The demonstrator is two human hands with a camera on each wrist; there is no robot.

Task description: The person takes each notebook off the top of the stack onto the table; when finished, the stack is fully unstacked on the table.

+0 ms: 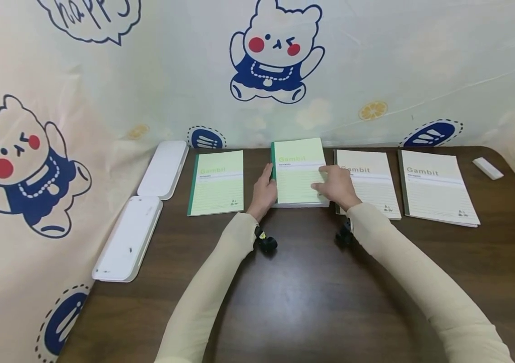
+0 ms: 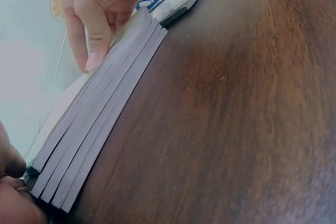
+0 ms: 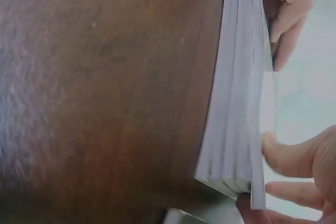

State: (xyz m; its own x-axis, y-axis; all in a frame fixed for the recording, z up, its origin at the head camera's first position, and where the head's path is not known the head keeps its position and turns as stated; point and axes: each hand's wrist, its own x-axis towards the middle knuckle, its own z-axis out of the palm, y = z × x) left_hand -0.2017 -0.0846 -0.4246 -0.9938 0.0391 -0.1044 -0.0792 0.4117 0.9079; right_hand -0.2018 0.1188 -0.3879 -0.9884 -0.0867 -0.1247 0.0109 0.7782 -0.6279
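From the head view, a green notebook stack [image 1: 300, 174] sits mid-table, left hand [image 1: 264, 191] flat against its spine side, right hand [image 1: 336, 185] gripping its right edge; three single notebooks lie unstacked. Left wrist: several squared page edges [image 2: 97, 124]. Right wrist: fingers [image 3: 286, 153] pinch the stack [image 3: 236, 87]. Stacking looks partway done.
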